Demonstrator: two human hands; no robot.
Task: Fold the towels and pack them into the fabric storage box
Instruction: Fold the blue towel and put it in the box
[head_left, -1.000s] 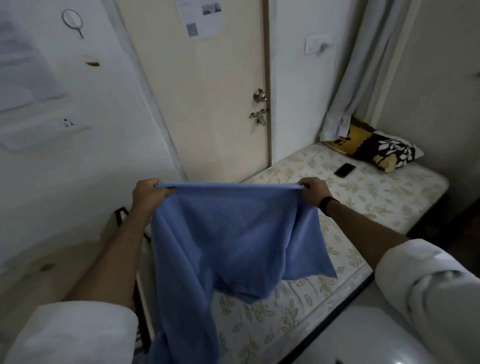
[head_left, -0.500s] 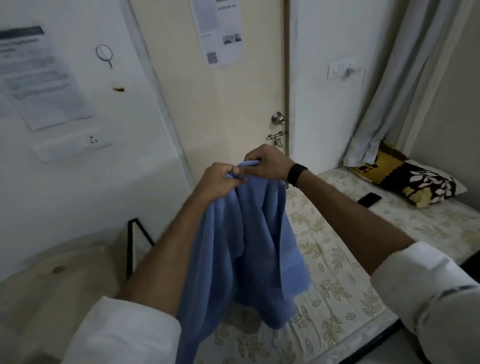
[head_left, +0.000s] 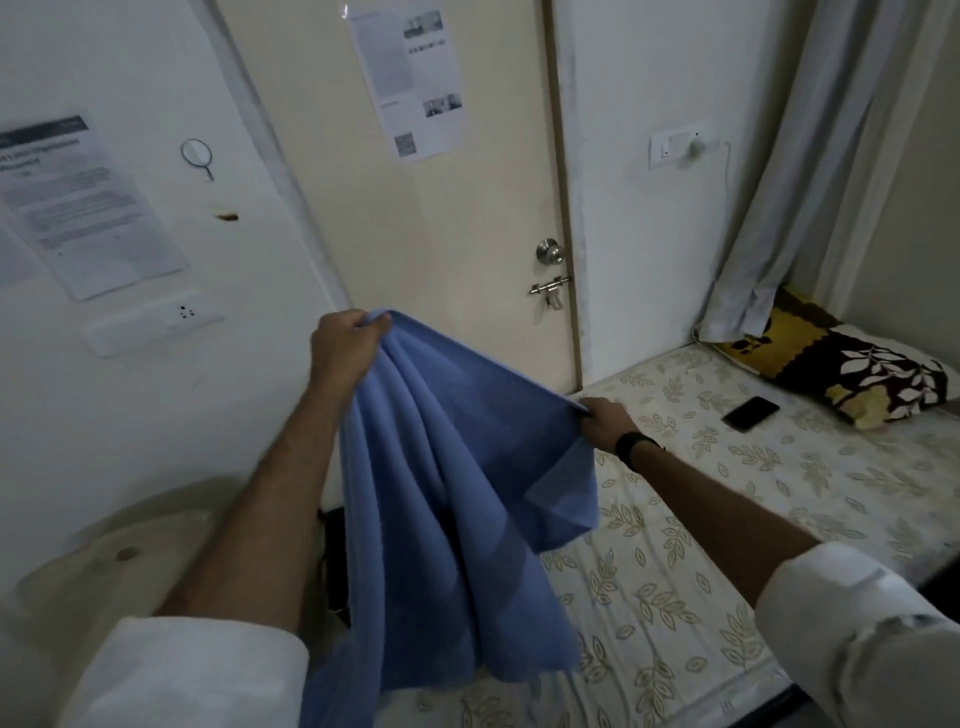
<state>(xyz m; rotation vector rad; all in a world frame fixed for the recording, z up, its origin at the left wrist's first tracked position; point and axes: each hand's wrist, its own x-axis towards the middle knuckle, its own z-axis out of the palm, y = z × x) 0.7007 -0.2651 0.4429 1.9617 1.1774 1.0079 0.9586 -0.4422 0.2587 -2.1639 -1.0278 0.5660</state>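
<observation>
left hand (head_left: 347, 340) raised, gripping bunched corner of blue towel (head_left: 457, 499) | right hand (head_left: 602, 423) lower, pinching its far edge | towel hangs between them above the mattress (head_left: 727, 509)

Open bed (head_left: 675, 597) surface lies below; phone (head_left: 750, 413) and pillow (head_left: 841, 374) crowd its far end.

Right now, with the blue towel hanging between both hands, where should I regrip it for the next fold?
Probably the lowest hanging hem of the blue towel, taken from below and from the bed side. The left hand holds bunched corners high and the right hand pinches the folded edge lower, so the top edge is taut and the bottom hangs free.
</observation>
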